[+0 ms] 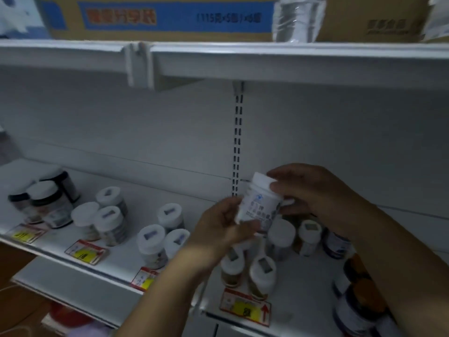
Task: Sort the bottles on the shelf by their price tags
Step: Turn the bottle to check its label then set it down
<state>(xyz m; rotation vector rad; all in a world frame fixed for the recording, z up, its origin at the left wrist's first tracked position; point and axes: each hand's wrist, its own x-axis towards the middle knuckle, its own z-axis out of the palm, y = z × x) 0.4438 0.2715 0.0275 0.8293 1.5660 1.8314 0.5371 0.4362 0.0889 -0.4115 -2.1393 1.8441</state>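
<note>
White bottle (261,203) is held tilted in the air above the shelf (170,210), label blurred and unreadable. Its lower end is gripped by the left hand (226,222), fingers closed around it; the cap end is pinched by the right hand (313,190), fingers closed on it. Below, white-capped bottles (155,242) are grouped in clusters on the shelf. Red-and-yellow price tags (245,306) are fixed along the front edge. Cardboard boxes (158,17) sit on the upper shelf.
</note>
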